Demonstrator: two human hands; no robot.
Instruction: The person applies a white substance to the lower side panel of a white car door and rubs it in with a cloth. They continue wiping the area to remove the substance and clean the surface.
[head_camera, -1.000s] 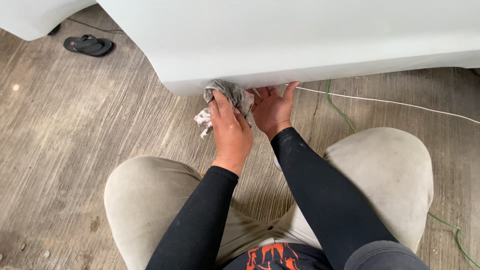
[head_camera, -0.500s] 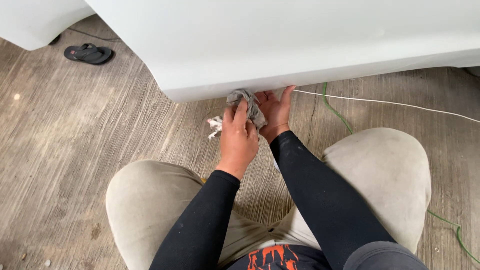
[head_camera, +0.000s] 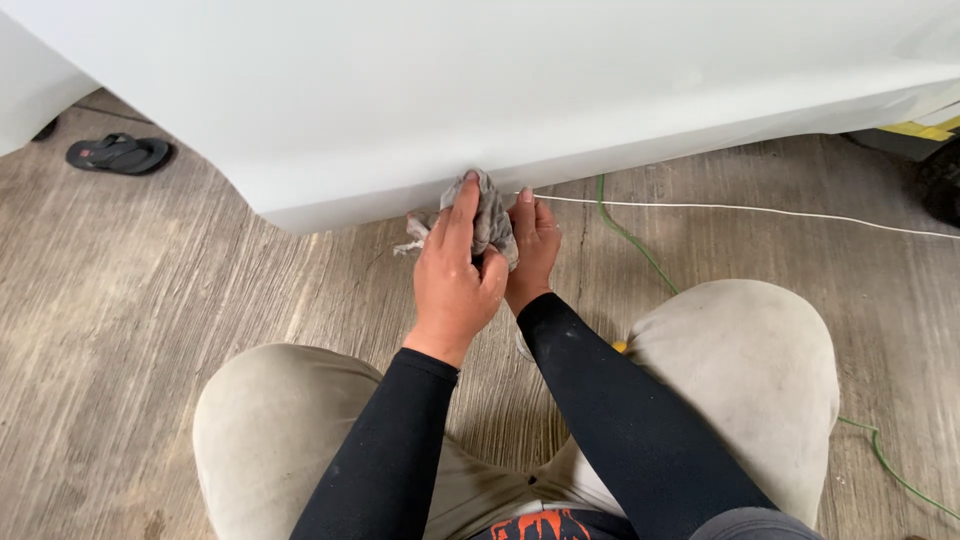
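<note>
Overhead, a broad white panel (head_camera: 480, 90) fills the top of the view, smooth and curved, its lower edge hanging just above a grey wood-grain floor (head_camera: 180, 330). The person squats before it, knees in pale dusty trousers (head_camera: 740, 370) spread wide and black sleeves reaching forward. At the panel's lower edge the left hand (head_camera: 455, 275) is closed around a crumpled grey rag (head_camera: 488, 215), fingers wrapped over it and pressing it up against the rim. The right hand (head_camera: 530, 250) sits just behind and beside it, fingers loosely curled with their tips touching the rag and the panel's underside; it grips nothing that can be made out. Judging by the look of it, the wiping is under way at this one spot on the edge; the panel looks evenly clean everywhere, so how much has been covered and how much remains cannot be told. A thin white cord (head_camera: 760, 210) runs across the floor to the right, a green wire (head_camera: 630, 240) crosses under it, and a black sandal (head_camera: 120, 153) lies at far left.
</note>
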